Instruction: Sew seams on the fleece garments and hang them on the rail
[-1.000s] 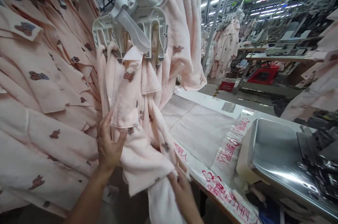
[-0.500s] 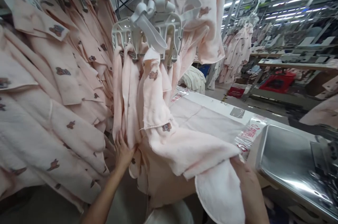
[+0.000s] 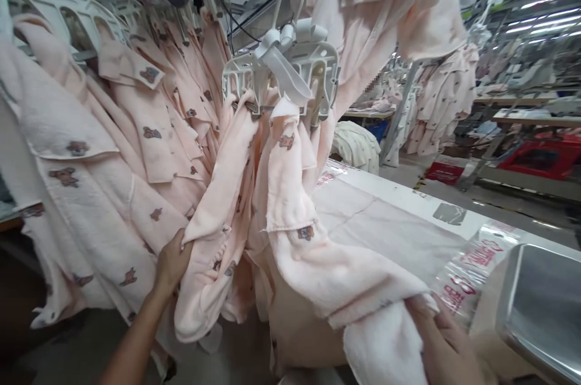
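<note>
Left hand (image 3: 171, 264): grip clamped on a hanging pink strip (image 3: 213, 215).
Right hand (image 3: 447, 345): grip clamped on pink panel (image 3: 327, 276) hung from clip hanger (image 3: 290, 73).

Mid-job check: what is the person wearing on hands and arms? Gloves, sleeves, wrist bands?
No gloves: left hand and right hand are bare. The left forearm is bare to the frame edge, no sleeve, watch or band. The right hand is partly hidden by pink fabric; its wrist is out of view.
</note>
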{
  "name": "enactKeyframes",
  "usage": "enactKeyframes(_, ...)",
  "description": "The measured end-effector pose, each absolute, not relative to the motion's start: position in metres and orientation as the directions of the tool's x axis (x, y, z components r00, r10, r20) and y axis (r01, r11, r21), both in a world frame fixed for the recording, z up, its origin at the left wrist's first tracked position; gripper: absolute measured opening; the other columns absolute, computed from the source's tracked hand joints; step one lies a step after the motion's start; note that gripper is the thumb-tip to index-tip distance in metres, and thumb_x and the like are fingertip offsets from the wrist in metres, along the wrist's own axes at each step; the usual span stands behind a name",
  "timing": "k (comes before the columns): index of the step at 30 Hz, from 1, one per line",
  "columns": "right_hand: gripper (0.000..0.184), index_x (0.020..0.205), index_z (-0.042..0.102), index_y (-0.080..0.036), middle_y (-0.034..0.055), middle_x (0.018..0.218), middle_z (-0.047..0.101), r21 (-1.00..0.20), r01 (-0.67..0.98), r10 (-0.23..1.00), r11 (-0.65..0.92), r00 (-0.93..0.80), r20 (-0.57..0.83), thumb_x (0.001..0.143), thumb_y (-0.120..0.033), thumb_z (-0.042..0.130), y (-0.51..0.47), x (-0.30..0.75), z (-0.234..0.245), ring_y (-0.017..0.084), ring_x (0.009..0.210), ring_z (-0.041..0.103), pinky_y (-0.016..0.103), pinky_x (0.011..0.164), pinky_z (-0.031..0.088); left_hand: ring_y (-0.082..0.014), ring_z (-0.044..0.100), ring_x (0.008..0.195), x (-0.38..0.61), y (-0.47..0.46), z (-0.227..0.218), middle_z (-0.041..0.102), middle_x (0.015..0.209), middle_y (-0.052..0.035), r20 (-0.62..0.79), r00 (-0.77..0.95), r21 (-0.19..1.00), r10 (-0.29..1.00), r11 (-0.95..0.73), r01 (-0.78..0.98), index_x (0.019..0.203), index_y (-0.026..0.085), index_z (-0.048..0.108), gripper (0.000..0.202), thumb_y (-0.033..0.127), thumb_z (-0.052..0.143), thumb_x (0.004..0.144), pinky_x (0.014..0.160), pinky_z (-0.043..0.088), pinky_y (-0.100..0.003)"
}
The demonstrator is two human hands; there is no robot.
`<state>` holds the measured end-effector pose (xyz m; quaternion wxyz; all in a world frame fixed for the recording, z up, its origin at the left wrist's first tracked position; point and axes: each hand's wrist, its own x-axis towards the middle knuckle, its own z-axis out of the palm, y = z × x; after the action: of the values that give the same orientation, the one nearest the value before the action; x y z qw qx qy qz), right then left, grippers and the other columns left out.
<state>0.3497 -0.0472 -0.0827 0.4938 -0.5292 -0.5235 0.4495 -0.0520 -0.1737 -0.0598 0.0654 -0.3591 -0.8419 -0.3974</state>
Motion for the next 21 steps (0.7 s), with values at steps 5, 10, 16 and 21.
enactKeyframes(5,0.067,0.127,0.046,-0.024,0.0099,0.126,0.053,-0.676,0.362,0.757,0.642,-0.161,0.633,0.067,-0.042,0.070,-0.097,0.288,-0.095,0.030,0.116,0.048,0.037,0.090,0.043,-0.0195,0.059,0.078,-0.004,-0.182,-0.004,0.063,0.078,0.0000,0.371,-0.663,0.649,0.650,0.329,0.686,0.086,0.020,0.056,0.025,0.036,0.042,0.074,0.066,0.045,-0.024)
enactKeyframes(10,0.067,0.131,0.041,-0.008,0.0222,0.130,0.048,-0.750,0.018,0.553,0.662,-0.687,0.471,0.071,-0.030,0.061,-0.151,0.206,-0.164,0.035,0.117,0.047,0.044,0.090,0.045,-0.0179,0.060,0.080,0.062,-0.175,0.014,0.064,0.091,-0.0027,0.277,-0.450,0.795,0.849,0.060,0.603,0.104,0.018,0.050,0.029,0.032,0.046,0.078,0.069,0.049,-0.026)
enactKeyframes(16,0.028,0.081,0.062,-0.019,0.0004,0.074,0.065,-0.918,-0.079,0.791,0.389,-0.481,0.377,0.067,-0.011,0.040,-0.115,0.249,-0.089,0.018,0.073,0.060,0.024,0.065,0.047,-0.0284,0.051,0.114,0.098,-0.161,0.039,0.050,0.122,-0.0124,0.665,-0.302,0.499,0.683,-0.105,0.860,0.126,0.019,0.035,0.062,0.048,0.056,0.075,0.091,0.046,-0.042)
enactKeyframes(21,0.024,0.090,0.062,-0.024,-0.0017,0.081,0.065,-0.832,-0.236,0.854,0.503,-0.015,0.520,0.067,-0.018,0.057,-0.088,0.340,0.041,0.016,0.073,0.060,0.022,0.063,0.047,-0.0244,0.060,0.101,0.165,-0.119,0.105,0.062,0.102,-0.0062,0.512,0.522,0.143,0.682,-0.667,0.731,0.122,0.020,0.046,0.051,0.032,0.058,0.074,0.086,0.051,-0.038)
